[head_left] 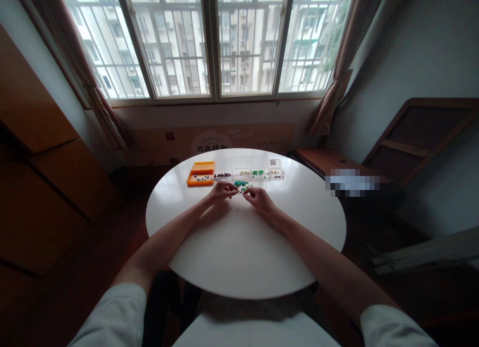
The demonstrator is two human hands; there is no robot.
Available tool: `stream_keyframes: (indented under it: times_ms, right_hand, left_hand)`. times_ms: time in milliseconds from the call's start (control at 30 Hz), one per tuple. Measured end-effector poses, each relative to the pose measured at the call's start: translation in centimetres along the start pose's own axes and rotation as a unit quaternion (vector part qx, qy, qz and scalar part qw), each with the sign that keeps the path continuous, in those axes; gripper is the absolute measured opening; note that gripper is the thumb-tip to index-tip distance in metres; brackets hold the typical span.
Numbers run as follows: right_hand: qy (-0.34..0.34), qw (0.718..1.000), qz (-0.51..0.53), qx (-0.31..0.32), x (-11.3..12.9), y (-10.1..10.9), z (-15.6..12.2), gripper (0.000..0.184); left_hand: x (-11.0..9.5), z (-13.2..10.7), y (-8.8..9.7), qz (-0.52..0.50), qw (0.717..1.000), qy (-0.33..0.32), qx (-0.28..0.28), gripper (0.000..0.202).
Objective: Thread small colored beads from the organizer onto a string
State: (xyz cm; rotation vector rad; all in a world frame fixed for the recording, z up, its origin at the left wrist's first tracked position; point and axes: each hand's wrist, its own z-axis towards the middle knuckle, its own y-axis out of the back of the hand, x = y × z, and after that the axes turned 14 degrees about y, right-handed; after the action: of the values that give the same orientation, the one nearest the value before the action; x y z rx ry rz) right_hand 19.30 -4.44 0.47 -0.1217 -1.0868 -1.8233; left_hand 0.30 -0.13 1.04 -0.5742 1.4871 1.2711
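Note:
A loose pile of small green, blue and dark pieces (241, 183) lies on the white round table (239, 247), between my two hands. My left hand (223, 190) is at the pile's left edge, thumb and fingers pinched together. On the near right side of the pile, my right hand (257, 197) also has its fingertips pinched, low over the tabletop. Whatever either pinch holds is too small to make out. Behind the left hand stands an open orange box (191, 179) with several small blue pieces in it.
Open clear plastic boxes stand in a row beyond the pile: one with dark pieces (223, 175), one with pale pieces (244, 173), one with green pieces (258, 173), and a small box (277, 175) at right. A wooden bench (329, 160) stands beyond the table's right edge.

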Motion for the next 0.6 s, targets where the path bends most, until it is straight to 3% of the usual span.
stream_keyframes:
  times_ms: [100, 233, 400, 600]
  right_hand:
    - [-0.001, 1.0, -0.001, -0.002, -0.2, -0.2, 0.0, 0.02]
    - [0.005, 1.0, -0.001, 0.0, -0.4, -0.4, -0.1, 0.02]
    - [-0.001, 1.0, -0.003, -0.001, -0.3, -0.4, -0.2, 0.02]
    - [-0.01, 1.0, 0.002, -0.004, -0.3, -0.5, -0.2, 0.019]
  left_hand:
    - [0.3, 0.8, 1.7, 0.04, 0.994, 0.02, -0.099, 0.03]
    - [0.8, 1.7, 3.9, 0.147, 0.964, 0.075, -0.207, 0.025]
    - [0.7, 2.6, 5.0, 0.225, 0.93, 0.137, -0.256, 0.02]
    - [0.3, 3.9, 4.8, 0.278, 0.893, 0.196, -0.295, 0.022]
